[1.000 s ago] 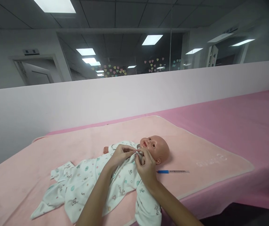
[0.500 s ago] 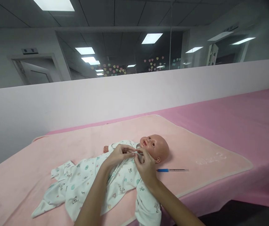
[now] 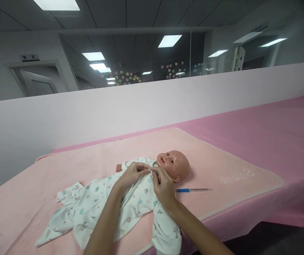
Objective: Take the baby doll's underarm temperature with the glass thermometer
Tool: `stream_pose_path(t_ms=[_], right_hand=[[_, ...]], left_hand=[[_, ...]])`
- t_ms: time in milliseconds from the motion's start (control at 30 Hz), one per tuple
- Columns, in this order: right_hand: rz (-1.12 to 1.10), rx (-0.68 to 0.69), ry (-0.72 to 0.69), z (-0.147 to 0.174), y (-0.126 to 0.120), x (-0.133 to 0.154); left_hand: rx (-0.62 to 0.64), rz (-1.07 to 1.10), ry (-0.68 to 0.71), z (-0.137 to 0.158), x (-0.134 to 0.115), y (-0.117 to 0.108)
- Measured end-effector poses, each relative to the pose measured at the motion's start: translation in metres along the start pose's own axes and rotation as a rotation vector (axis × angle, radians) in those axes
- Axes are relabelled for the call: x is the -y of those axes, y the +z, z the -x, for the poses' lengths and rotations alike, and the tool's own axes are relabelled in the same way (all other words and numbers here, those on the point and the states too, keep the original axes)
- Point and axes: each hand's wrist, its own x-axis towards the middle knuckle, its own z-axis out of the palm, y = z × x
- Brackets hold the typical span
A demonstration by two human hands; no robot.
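A baby doll (image 3: 177,164) lies on its back, head to the right, wearing a white printed romper (image 3: 138,205). At the neckline, my left hand (image 3: 136,173) pinches the romper's front edge between thumb and fingers. My right hand (image 3: 164,184) pinches the same edge from the other side, just below the doll's chin. The fingertips of both hands meet there and hide whatever fastener may be between them. One small doll hand (image 3: 118,168) shows at the far sleeve. The near sleeve hangs toward the table's front edge, and the romper's legs spread flat to the left.
Under the doll is a peach towel (image 3: 229,156) on a pink table cover (image 3: 274,134). A thin stick with a blue end (image 3: 184,190) lies right of the doll's head. Behind the table runs a white low wall (image 3: 130,109) with glass above it.
The fingertips of both hands have drawn closer together at the neckline, the right fingers bunching more tightly. The view has shifted slightly; the doll stays in place.
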Motion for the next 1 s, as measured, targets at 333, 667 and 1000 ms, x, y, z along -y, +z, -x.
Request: stream_pose_path(t_ms=[333, 667, 1000], right_hand=[[-0.038, 0.013, -0.012, -0.0008, 0.0003, -0.0009], [-0.056, 0.004, -0.001, -0.0009, 0.0005, -0.0024], [-0.026, 0.017, 0.052, -0.0011, -0.0032, 0.0054]], left_hand=[[-0.005, 0.064, -0.02, -0.0007, 0.0009, 0.001], [0.011, 0.014, -0.049, -0.0017, 0.0015, 0.0019], [0.066, -0.038, -0.035, 0.0003, -0.0024, 0.0028]])
